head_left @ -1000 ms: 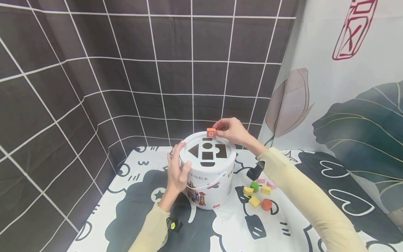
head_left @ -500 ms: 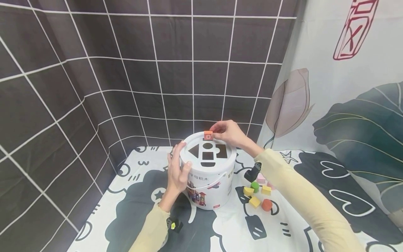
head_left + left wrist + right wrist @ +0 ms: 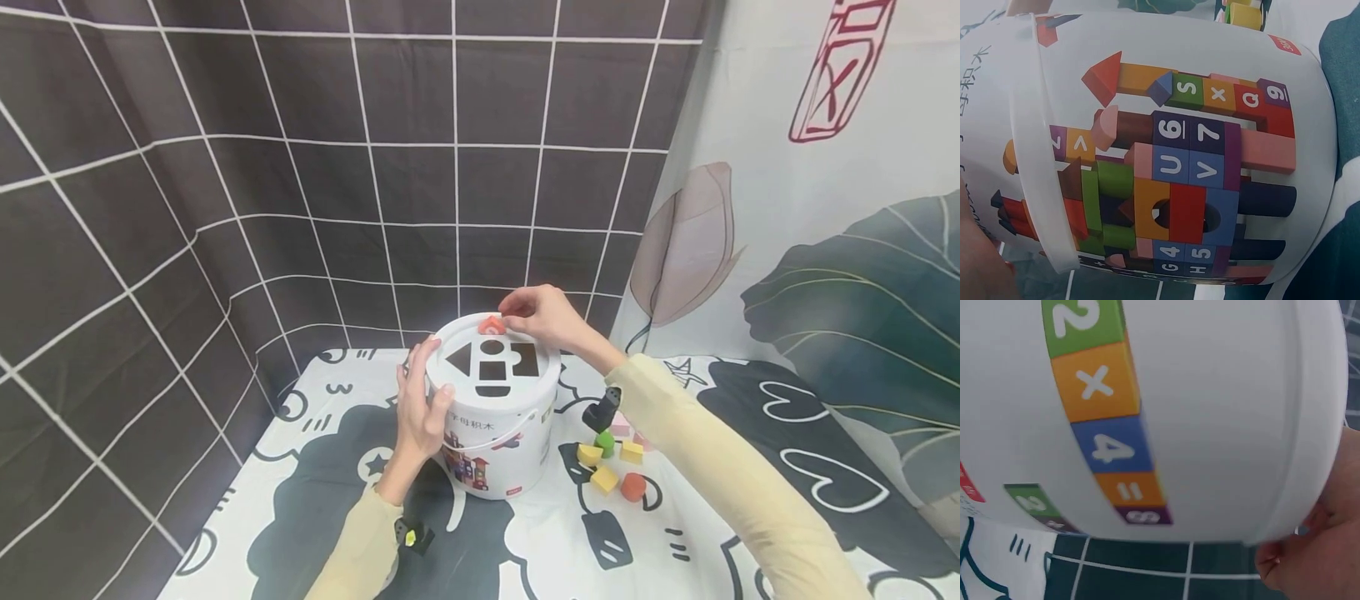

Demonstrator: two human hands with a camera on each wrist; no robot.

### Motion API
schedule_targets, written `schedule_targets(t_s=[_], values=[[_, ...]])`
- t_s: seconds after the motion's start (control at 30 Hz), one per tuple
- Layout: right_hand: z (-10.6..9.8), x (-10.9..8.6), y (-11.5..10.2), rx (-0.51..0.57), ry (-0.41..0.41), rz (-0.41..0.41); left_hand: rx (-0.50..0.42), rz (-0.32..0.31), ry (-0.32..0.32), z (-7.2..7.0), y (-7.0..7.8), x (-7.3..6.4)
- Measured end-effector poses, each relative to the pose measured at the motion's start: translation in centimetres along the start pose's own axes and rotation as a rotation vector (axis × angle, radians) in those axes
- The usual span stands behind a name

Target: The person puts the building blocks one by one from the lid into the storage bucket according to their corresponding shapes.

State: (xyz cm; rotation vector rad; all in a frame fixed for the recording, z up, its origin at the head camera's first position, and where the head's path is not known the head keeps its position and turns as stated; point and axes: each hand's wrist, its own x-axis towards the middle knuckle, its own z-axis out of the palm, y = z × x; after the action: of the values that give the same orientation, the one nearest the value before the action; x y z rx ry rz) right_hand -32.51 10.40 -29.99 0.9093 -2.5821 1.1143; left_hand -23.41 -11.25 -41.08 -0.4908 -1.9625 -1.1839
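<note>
A white bucket (image 3: 495, 454) with a lid (image 3: 450, 383) pierced by shaped holes stands upright on the patterned cloth. My left hand (image 3: 422, 404) lies against its left side, fingers extended along the rim. At the lid's far edge, my right hand (image 3: 547, 317) pinches a small orange-red block (image 3: 492, 326) bearing a white character. The block is tilted over the slot behind the round hole; how deep it sits I cannot tell. In the left wrist view the bucket's printed wall (image 3: 1272, 206) fills most of the picture. The right wrist view shows my right hand (image 3: 1316, 556) beyond the rim, the block hidden.
Right of the bucket lie several loose blocks: yellow blocks (image 3: 604, 480), a green one (image 3: 604, 442), a red cylinder (image 3: 633, 487) and pink pieces partly behind the right forearm. A dark gridded curtain (image 3: 405, 192) hangs behind, and a white handle (image 3: 1032, 137) crosses the bucket.
The orange-red block has moved slightly left and down to the far slot, and has turned from level to tilted. My right hand went with it; the left hand stays put.
</note>
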Motion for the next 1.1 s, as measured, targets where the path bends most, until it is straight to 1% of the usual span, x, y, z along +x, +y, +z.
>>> schedule_targets(t_s=[0.1,0.17,0.3,0.4,0.67,1.1], values=[[0.3,0.4,-0.4,-0.065,-0.021,-0.035,-0.002,0.002,-0.002,0.0,0.1,0.0],[0.6,0.6,-0.8,-0.107,-0.038,-0.04,-0.005,0.004,0.0,0.0,0.1,0.0],[0.8,1.0,-1.3,-0.14,-0.078,-0.035,-0.002,0.007,0.007,0.1,0.0,-0.1],[0.7,1.1,-1.6,-0.134,-0.088,-0.033,0.001,0.009,0.01,0.0,0.0,-0.1],[0.8,0.9,-1.3,-0.075,-0.036,0.003,-0.001,0.009,0.005,0.0,0.0,0.1],[0.8,0.6,-0.8,-0.052,-0.036,0.002,-0.001,0.001,0.002,0.0,0.1,0.0]])
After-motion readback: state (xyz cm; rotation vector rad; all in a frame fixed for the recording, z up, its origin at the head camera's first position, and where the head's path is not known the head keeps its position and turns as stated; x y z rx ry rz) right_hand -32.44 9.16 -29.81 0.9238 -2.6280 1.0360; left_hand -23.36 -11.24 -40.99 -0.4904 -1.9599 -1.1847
